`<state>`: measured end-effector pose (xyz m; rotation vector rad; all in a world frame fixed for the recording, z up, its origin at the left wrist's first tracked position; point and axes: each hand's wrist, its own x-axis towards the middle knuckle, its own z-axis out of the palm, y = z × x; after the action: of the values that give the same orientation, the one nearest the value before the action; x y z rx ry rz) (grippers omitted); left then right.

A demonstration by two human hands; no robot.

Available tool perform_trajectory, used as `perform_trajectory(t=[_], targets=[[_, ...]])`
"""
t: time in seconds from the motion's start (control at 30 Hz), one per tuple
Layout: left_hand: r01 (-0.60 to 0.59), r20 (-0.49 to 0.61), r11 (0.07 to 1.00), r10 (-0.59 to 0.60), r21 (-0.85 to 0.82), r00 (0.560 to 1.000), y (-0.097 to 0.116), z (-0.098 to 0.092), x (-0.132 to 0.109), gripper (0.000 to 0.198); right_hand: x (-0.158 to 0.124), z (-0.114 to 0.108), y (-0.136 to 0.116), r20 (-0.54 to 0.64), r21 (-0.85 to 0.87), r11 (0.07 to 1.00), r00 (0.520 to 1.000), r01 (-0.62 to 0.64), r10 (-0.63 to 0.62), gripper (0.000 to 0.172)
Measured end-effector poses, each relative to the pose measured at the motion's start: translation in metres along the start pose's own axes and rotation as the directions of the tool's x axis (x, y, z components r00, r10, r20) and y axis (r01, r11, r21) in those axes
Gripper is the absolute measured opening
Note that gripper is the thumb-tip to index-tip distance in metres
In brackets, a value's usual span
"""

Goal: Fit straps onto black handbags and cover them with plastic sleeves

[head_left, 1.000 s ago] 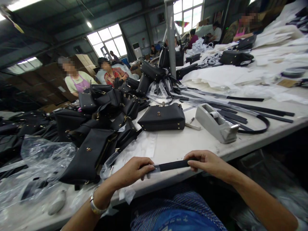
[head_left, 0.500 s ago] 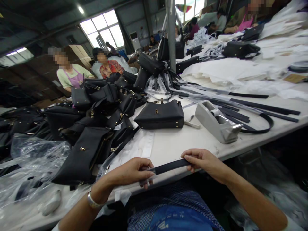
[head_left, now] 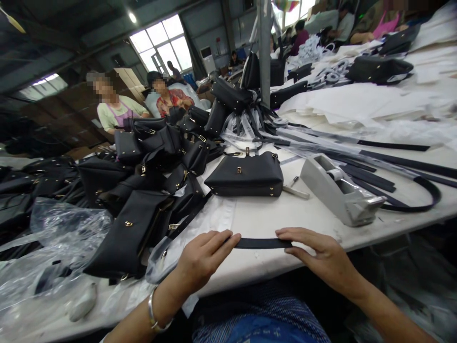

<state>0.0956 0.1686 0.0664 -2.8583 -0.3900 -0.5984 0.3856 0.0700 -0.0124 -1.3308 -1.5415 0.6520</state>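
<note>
A short black strap (head_left: 262, 243) lies flat on the white table (head_left: 271, 216) near its front edge. My left hand (head_left: 205, 259) rests on the strap's left end with fingers stretched out flat. My right hand (head_left: 319, 255) presses on the strap's right end, fingers also extended. Neither hand grips anything. Just behind the strap stands a black handbag (head_left: 246, 175) with gold studs.
A grey tape dispenser (head_left: 341, 190) sits right of the handbag. A heap of black bags (head_left: 150, 181) and clear plastic wrap (head_left: 53, 247) fill the left. Long black straps (head_left: 392, 166) and white sheets lie at the right. Other people work at the far side.
Both hands held the strap pinched above the table edge; now it lies flat on the table and the fingers have opened onto its ends.
</note>
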Motion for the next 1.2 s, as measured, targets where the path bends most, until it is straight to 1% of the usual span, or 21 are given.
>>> perform_trajectory(t=[0.07, 0.13, 0.17, 0.23, 0.27, 0.3, 0.37, 0.43, 0.5, 0.6, 0.67, 0.73, 0.8, 0.87, 0.93, 1.0, 1.03, 1.1, 1.13, 1.17, 1.2], targets=[[-0.012, -0.015, 1.000, 0.012, 0.005, 1.000, -0.002, 0.001, -0.004, 0.034, 0.018, -0.008, 0.000, -0.090, -0.093, 0.995, 0.995, 0.037, -0.046, 0.025], [-0.028, -0.030, 0.999, 0.029, 0.020, 0.999, -0.004, 0.001, -0.007, 0.034, 0.048, -0.016, -0.002, -0.164, -0.233, 0.964, 0.972, 0.126, -0.167, 0.028], [-0.037, -0.036, 0.999, 0.038, 0.033, 0.999, -0.004, 0.001, -0.007, 0.034, 0.067, -0.020, -0.003, -0.172, -0.314, 0.932, 0.955, 0.179, -0.242, 0.031], [-0.056, -0.046, 0.997, 0.059, 0.059, 0.997, -0.005, 0.000, -0.008, 0.034, 0.110, -0.025, -0.005, -0.079, -0.483, 0.831, 0.932, 0.276, -0.355, 0.041], [-0.066, -0.050, 0.995, 0.069, 0.069, 0.996, -0.005, -0.001, -0.008, 0.034, 0.133, -0.026, -0.006, -0.009, -0.572, 0.771, 0.938, 0.280, -0.348, 0.048], [-0.075, -0.053, 0.994, 0.079, 0.075, 0.995, -0.005, -0.003, -0.007, 0.035, 0.154, -0.026, -0.006, 0.056, -0.644, 0.718, 0.952, 0.264, -0.299, 0.056], [-0.087, -0.055, 0.993, 0.091, 0.078, 0.994, -0.004, -0.005, -0.007, 0.035, 0.191, -0.024, -0.004, 0.164, -0.730, 0.653, 0.979, 0.201, -0.118, 0.069], [-0.082, -0.055, 0.994, 0.086, 0.073, 0.995, -0.003, -0.006, -0.008, 0.035, 0.219, -0.019, 0.000, 0.223, -0.749, 0.641, 0.975, 0.169, 0.003, 0.074], [-0.067, -0.057, 0.996, 0.070, 0.066, 0.996, -0.003, -0.007, -0.010, 0.035, 0.236, -0.013, 0.005, 0.271, -0.746, 0.648, 0.959, 0.153, 0.086, 0.073], [-0.050, -0.076, 0.997, 0.055, 0.056, 0.996, -0.004, -0.006, -0.014, 0.034, 0.246, -0.002, 0.011, 0.349, -0.738, 0.659, 0.918, 0.146, 0.188, 0.068], [-0.041, -0.091, 0.998, 0.045, 0.045, 0.995, -0.005, -0.005, -0.016, 0.034, 0.248, 0.006, 0.014, 0.372, -0.739, 0.658, 0.901, 0.144, 0.221, 0.060], [-0.032, -0.099, 0.999, 0.034, 0.026, 0.995, -0.006, -0.004, -0.017, 0.034, 0.249, 0.011, 0.017, 0.344, -0.759, 0.640, 0.909, 0.122, 0.234, 0.051], [-0.030, -0.118, 0.999, 0.031, 0.013, 0.993, -0.007, -0.004, -0.016, 0.033, 0.253, 0.014, 0.018, 0.286, -0.785, 0.614, 0.925, 0.076, 0.250, 0.046], [-0.030, -0.150, 0.999, 0.031, 0.013, 0.988, -0.007, -0.004, -0.014, 0.032, 0.258, 0.012, 0.017, 0.242, -0.801, 0.597, 0.931, 0.032, 0.275, 0.041], [-0.022, -0.187, 0.999, 0.026, 0.024, 0.982, -0.007, -0.004, -0.012, 0.030, 0.263, 0.009, 0.012, 0.224, -0.802, 0.598, 0.935, 0.016, 0.275, 0.037], [0.000, -0.218, 1.000, 0.004, 0.021, 0.976, -0.007, -0.005, -0.013, 0.030, 0.261, 0.006, 0.004, 0.212, -0.791, 0.611, 0.954, 0.038, 0.214, 0.033], [0.016, -0.233, 1.000, -0.014, 0.005, 0.972, -0.007, -0.005, -0.014, 0.031, 0.257, 0.006, -0.001, 0.201, -0.783, 0.619, 0.967, 0.063, 0.156, 0.032], [0.070, -0.254, 0.996, -0.083, -0.062, 0.964, -0.008, -0.006, -0.018, 0.032, 0.241, 0.008, -0.012, 0.172, -0.764, 0.630, 0.985, 0.139, -0.008, 0.032], [0.108, -0.257, 0.987, -0.135, -0.115, 0.957, -0.009, -0.007, -0.020, 0.032, 0.229, 0.012, -0.016, 0.161, -0.752, 0.631, 0.982, 0.190, -0.103, 0.032], [0.154, -0.255, 0.971, -0.198, -0.181, 0.947, -0.009, -0.009, -0.021, 0.031, 0.214, 0.016, -0.020, 0.158, -0.739, 0.626, 0.967, 0.249, -0.199, 0.031], [0.208, -0.243, 0.944, -0.271, -0.255, 0.932, -0.010, -0.012, -0.020, 0.030, 0.196, 0.021, -0.023, 0.169, -0.722, 0.615, 0.943, 0.318, -0.288, 0.028]])
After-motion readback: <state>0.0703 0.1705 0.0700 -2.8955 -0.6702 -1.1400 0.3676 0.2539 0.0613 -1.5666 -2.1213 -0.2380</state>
